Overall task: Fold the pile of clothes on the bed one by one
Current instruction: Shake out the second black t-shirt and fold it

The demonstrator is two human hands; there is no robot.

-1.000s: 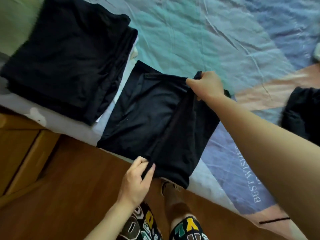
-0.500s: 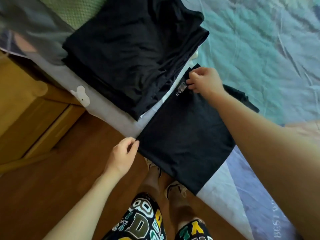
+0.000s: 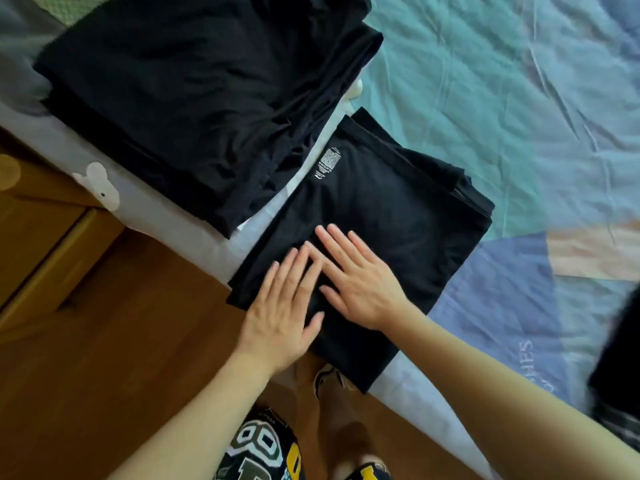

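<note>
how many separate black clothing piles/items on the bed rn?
3: a folded stack at upper left, the folded garment under both hands, and a dark heap cut off at the right edge. Stack layers uncountable.

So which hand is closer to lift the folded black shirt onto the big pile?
Probably the left hand. It presses the folded black shirt on the side nearer the pile; the right hand lies farther away.

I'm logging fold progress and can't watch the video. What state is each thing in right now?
Black garment: folded into a flat rectangle at the bed edge, printed label facing up.
Left hand: flat, fingers straight, pressing on the garment.
Right hand: flat, fingers straight, pressing on the garment.
Stack of black clothes: folded, piled beside the garment.
Bedsheet: spread out, creased.
</note>
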